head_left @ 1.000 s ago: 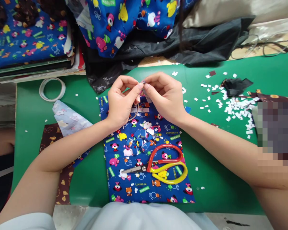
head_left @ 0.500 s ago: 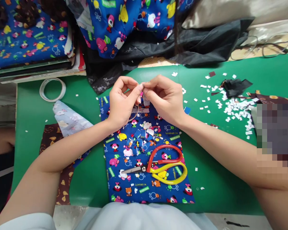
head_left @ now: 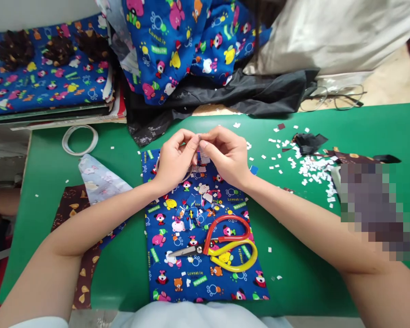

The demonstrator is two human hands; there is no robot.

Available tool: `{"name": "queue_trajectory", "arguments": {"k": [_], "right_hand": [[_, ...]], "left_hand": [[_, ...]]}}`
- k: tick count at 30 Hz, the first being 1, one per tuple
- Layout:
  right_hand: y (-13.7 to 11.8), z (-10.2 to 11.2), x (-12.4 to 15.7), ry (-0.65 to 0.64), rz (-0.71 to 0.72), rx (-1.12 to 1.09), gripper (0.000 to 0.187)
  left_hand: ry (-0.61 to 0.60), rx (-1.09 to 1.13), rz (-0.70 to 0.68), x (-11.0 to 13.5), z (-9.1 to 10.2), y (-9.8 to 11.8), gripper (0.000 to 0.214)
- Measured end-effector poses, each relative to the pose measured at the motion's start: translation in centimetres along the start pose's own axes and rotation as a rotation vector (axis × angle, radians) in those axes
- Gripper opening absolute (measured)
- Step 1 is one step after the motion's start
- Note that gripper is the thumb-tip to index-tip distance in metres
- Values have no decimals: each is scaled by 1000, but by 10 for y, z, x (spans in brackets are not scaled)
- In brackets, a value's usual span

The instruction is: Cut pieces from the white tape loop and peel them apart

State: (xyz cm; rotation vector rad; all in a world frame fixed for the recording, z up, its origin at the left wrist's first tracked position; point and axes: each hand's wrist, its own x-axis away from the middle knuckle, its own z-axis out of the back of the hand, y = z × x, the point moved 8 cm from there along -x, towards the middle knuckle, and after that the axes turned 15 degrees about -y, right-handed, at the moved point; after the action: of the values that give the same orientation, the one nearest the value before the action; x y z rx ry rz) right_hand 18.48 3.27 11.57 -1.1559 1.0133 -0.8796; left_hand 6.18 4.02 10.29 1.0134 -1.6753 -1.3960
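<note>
My left hand (head_left: 176, 161) and my right hand (head_left: 228, 157) meet fingertip to fingertip over a blue cartoon-print cloth (head_left: 169, 282). Both pinch a tiny dark piece between thumb and forefinger, too small to name. A thin pale ring (head_left: 190, 176) shows partly beside and behind my left hand, which hides the rest. Small cut pieces (head_left: 194, 205) lie scattered on the cloth just below the hands. Nearer to me, scissors (head_left: 205, 246) with one red and one yellow handle rest on the cloth, blades pointing left.
On the green table (head_left: 294, 246), white snippets (head_left: 314, 166) are heaped at right beside black scraps (head_left: 309, 142). At left lie a white tape roll (head_left: 64, 141), a pale cloth (head_left: 100, 177) and brown patterned fabric (head_left: 84, 278). Glasses (head_left: 345, 101) and black plastic (head_left: 276, 93) line the back edge.
The camera view has tilted up and shifted slightly, so the table appears lower. My hands stay pinched together, a bit closer to each other, and the ring shows lower around my left hand.
</note>
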Motion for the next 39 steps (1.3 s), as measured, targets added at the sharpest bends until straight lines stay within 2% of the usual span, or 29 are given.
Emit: {"name": "queue_trajectory", "arguments": {"k": [4,7,12,15,20,24,28,39], "right_hand": [[1,-1,0,-4,13,47,43],[1,-1,0,1,12,91,38],[-1,6,-4,7,-8,208,24],[-1,8,-12,-55,-11,273,21],[-1,5,-19,-178,-1,316,23],[-2,4,-18,-217,12,322,26],[-2,5,-17,-224,20,331,25],[-1,3,-14,-217,27,406,17]], "left_hand": [[0,-20,-5,3,-1,1,50],[-19,-47,16,-1,-1,5,43],[-153,-110,116,-20,-5,11,29],[-204,-167,136,-26,-2,7,34],[-238,-268,149,-22,6,-12,43],[-242,-279,160,-20,8,-18,46],[-227,-253,137,-21,5,-10,43],[-178,-166,107,-18,-2,9,15]]}}
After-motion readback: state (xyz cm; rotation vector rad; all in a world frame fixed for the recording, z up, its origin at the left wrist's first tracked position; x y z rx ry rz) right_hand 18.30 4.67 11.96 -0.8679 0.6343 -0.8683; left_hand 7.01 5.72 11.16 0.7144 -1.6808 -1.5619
